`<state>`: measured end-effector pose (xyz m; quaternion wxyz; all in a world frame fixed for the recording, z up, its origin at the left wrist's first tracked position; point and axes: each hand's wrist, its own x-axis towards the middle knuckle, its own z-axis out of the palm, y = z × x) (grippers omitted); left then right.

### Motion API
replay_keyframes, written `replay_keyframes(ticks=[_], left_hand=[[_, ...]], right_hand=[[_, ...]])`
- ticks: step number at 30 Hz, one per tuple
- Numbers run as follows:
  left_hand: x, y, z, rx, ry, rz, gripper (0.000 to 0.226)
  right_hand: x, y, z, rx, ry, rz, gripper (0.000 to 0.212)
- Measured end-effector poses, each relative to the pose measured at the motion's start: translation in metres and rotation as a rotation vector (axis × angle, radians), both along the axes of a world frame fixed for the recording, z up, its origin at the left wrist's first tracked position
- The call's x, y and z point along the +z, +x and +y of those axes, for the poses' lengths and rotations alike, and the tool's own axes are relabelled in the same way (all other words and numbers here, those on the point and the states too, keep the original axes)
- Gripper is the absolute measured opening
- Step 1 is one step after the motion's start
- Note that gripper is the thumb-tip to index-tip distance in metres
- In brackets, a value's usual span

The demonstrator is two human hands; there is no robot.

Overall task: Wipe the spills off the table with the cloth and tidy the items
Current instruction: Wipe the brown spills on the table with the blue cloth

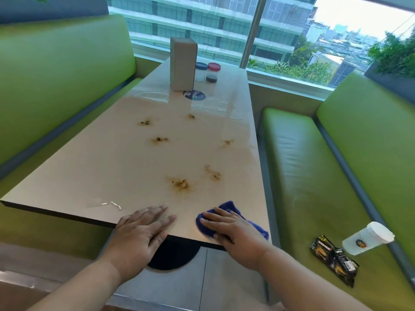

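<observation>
A beige table [89, 171] carries several brown powdery spills, the nearest one [180, 184] just beyond my hands, another [213, 173] to its right, more [159, 140] further back. My right hand [233, 230] presses flat on a blue cloth [224, 208] at the table's near right corner. My left hand [143, 227] rests flat on the near edge, fingers apart, holding nothing. At the far end stand a tall brown box [183, 63], a blue-lidded jar [201, 71] and a red-lidded jar [213, 72].
Green benches flank the table. On the right bench [303, 176] lie a tipped white paper cup [368, 237] and black snack wrappers [334, 257]. A round blue sticker [195, 95] sits by the box. A small water streak [112, 204] glistens near the front edge.
</observation>
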<state>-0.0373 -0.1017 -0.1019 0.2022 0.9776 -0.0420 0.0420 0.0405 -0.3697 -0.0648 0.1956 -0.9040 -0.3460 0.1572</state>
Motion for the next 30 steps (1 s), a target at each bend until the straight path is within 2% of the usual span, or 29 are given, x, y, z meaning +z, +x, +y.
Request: replay_keyframes(ticks=[3,9,15,18,22,25,27,30], left_hand=[[0.005,0.003,0.002,-0.010,-0.002,-0.007,0.059],[0.006,0.005,0.000,0.009,-0.022,-0.030,0.064],[0.013,0.011,-0.003,0.028,0.010,-0.074,0.054],[0.020,0.015,-0.006,0.058,-0.004,-0.116,0.043],[0.027,0.027,-0.007,0.099,0.005,-0.175,0.042],[0.034,0.036,-0.012,0.146,0.025,-0.213,0.039],[0.038,0.041,-0.011,0.187,0.007,-0.219,0.044],[0.040,0.048,-0.007,0.225,-0.015,-0.206,0.048]], right_hand=[[-0.004,0.001,-0.017,-0.005,0.033,-0.009,0.046],[-0.006,0.047,-0.032,-0.285,0.020,-0.030,0.044],[-0.011,0.040,-0.035,-0.075,0.018,-0.027,0.046],[-0.009,0.066,-0.051,-0.110,0.044,-0.019,0.045],[-0.003,0.103,-0.042,-0.216,0.050,-0.035,0.043],[-0.002,0.105,-0.037,-0.139,0.039,-0.024,0.043],[-0.004,0.106,-0.045,-0.055,0.055,-0.002,0.045],[-0.006,0.120,-0.061,-0.062,0.127,0.002,0.050]])
